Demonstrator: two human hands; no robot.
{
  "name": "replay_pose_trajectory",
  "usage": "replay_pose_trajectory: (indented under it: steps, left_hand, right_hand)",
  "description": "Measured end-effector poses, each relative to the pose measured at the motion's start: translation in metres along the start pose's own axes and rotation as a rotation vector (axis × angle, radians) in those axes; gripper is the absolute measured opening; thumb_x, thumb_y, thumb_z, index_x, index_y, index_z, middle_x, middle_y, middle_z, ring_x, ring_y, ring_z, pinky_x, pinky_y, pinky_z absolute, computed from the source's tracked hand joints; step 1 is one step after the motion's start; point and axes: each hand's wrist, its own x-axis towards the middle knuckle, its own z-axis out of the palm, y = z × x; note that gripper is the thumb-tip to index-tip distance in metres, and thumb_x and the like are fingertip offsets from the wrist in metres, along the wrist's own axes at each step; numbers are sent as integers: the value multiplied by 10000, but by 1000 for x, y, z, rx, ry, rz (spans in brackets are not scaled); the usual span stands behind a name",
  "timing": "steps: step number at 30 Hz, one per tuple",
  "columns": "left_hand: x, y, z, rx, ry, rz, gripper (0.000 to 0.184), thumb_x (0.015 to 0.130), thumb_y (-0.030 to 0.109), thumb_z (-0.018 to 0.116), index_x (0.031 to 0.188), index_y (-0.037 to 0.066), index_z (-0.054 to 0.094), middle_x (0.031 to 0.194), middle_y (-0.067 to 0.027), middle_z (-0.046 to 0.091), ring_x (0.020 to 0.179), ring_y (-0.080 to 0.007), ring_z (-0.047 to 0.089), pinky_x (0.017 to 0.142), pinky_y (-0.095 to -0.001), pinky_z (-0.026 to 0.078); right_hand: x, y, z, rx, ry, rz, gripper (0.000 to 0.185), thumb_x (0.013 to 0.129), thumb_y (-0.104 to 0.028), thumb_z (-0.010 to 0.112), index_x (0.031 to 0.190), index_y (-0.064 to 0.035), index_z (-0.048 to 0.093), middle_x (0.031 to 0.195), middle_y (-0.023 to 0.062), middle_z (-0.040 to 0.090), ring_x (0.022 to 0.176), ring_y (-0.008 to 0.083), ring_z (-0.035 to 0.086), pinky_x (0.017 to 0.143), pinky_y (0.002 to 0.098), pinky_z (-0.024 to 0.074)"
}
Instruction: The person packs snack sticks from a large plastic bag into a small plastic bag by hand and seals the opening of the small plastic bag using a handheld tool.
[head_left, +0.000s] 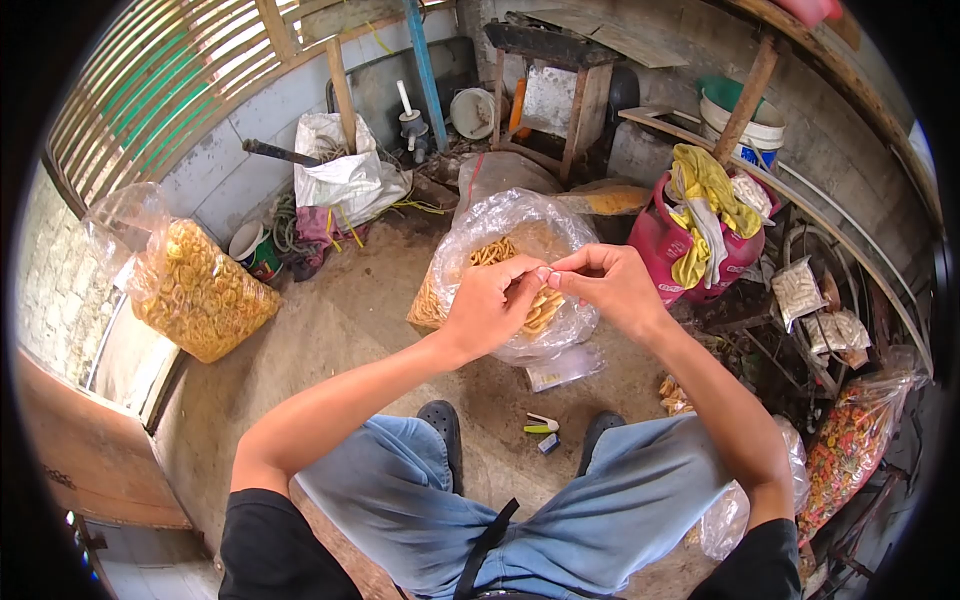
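My left hand [495, 303] and my right hand [610, 285] meet at their fingertips above a large clear plastic bag [565, 230]. Both are closed in a pinch, thumbs against forefingers. Whatever is between the fingertips is too small to make out. Inside the open-mouthed bag lie brown stick-shaped snacks [493, 251], partly hidden behind my hands. Just below, a flat clear plastic packet [565, 368] rests by the bag's base. On the floor between my feet are a green-and-white cutter-like tool [541, 424] and a small blue box-like item [548, 443].
A tall bag of yellow ring-shaped snacks [200, 290] stands at left. To the right are magenta gas cylinders [665, 240] draped with yellow cloth [705, 200], hanging small packets [797, 292] and a bag of colourful snacks [855, 435]. A white sack [340, 175] leans near the back wall.
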Motion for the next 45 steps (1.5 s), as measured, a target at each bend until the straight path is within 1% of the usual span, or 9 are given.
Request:
replay_pose_trajectory:
  steps: [5,10,16,22,26,28,31,37,45]
  left_hand:
    - [5,-14,4,-110,-24,-77,233,971,200,584,1008,-13,671,803,14,650,720,-30,540,645,-217,458]
    - [10,-10,-3,-476,-169,-379,279,964,255,613,1039,-7,675,876,20,652,778,-28,553,683,-206,467]
    - [12,-11,-8,-535,-186,-458,233,945,222,640,1033,9,673,901,9,658,810,-41,566,723,-205,468]
    - [9,-9,-7,-386,-138,-267,188,948,154,626,1025,-16,652,905,-4,665,790,-49,589,692,-214,482]
    - [7,-18,-5,-240,-86,-101,180,959,127,596,1020,-38,633,883,-19,671,775,-54,594,684,-226,493]
    - [4,-13,-6,-95,-44,36,144,953,100,588,1003,-32,617,830,-48,671,739,-71,604,663,-238,499]
    - [4,-6,-6,59,-28,142,109,939,83,593,985,-14,612,789,-77,652,694,-97,613,629,-252,497]
    - [3,-1,-4,53,-49,98,89,935,81,596,967,-2,601,774,-92,635,671,-116,614,610,-272,492]
    - [6,-5,-1,46,19,160,77,931,56,587,990,7,594,743,-114,622,635,-140,606,595,-290,482]
  right_hand:
    - [0,9,1,-166,38,-130,175,840,-114,719,957,14,696,828,52,698,715,79,612,632,259,499]
    - [4,19,0,-567,132,-742,88,814,-49,685,895,-16,679,830,96,659,722,240,647,632,329,522]
    - [5,19,-4,-839,138,-1051,219,734,19,714,947,-9,671,870,85,635,750,255,625,620,328,523]
    - [4,6,-7,-983,69,-1131,195,741,-31,682,934,-37,659,872,88,614,808,253,618,655,332,526]
    - [11,18,4,-614,109,-889,134,833,-74,669,946,-3,673,825,69,633,744,186,615,633,298,508]
    - [5,12,4,-143,38,-191,186,904,-154,656,962,21,685,785,48,662,689,108,586,631,268,482]
    - [6,9,-5,-126,-64,-9,223,914,-196,659,976,16,691,772,14,677,664,64,554,625,266,469]
    - [2,12,-2,-442,20,-382,166,912,-157,638,963,-3,673,762,108,666,618,128,569,593,298,468]
    - [0,4,1,-380,20,-349,152,897,-154,650,937,-6,654,783,162,653,658,229,625,628,334,486]
